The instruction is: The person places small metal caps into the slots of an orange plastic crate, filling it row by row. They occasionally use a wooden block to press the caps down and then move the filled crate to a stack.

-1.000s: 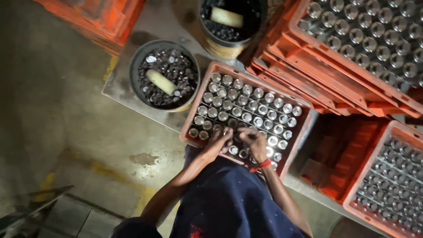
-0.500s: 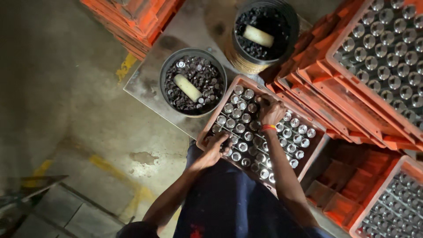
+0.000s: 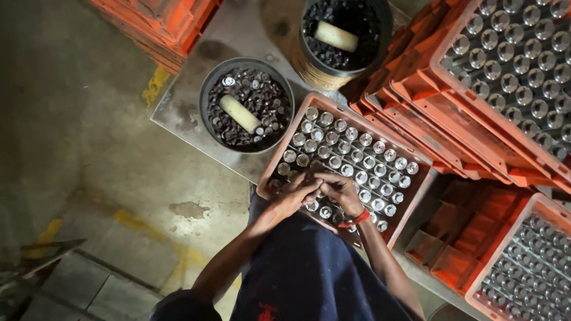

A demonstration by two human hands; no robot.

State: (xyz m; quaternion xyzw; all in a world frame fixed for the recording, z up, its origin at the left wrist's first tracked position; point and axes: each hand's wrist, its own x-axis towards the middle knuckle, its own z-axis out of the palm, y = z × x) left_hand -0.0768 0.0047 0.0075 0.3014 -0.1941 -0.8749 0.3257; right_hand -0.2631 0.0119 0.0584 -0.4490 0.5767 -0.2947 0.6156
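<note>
Both hands meet over the near-left part of an orange crate (image 3: 416, 159) packed w/ rows of shiny-capped bottles (image 3: 363, 177); crate sits tilted on a grey metal desk (image 3: 238, 32), its near edge just above the person's dark-clothed lap. Left hand (image 3: 295, 193) comes in from lower left, fingers (image 3: 313, 181) curled & pressed together on the bottle tops at the crate's near side; can't tell if they actually pinch a cap or bottle neck. Right hand (image 3: 339, 190), w/ a red band (image 3: 355, 219) at the wrist, lies just beside & touching the left, its fingers bent down onto the same cluster of bottles; whatever is in the grip is hidden under the knuckles. Behind the crate, on the desk: a round black bucket (image 3: 205, 95) full of small metal caps w/ a pale cylinder (image 3: 239, 113) lying on top, near the crate's far-left corner. Further back, a 2nd dark bucket (image 3: 385, 35), also w/ caps & a pale cylinder (image 3: 336, 36). To the right, more orange crates stacked & overlapping, the top one (image 3: 443, 74) filled w/ capped bottles; an empty divided crate (image 3: 470, 232) & another full one (image 3: 535, 208) at lower right. Stained concrete floor (image 3: 77, 148) w/ worn yellow paint marks at left.
</note>
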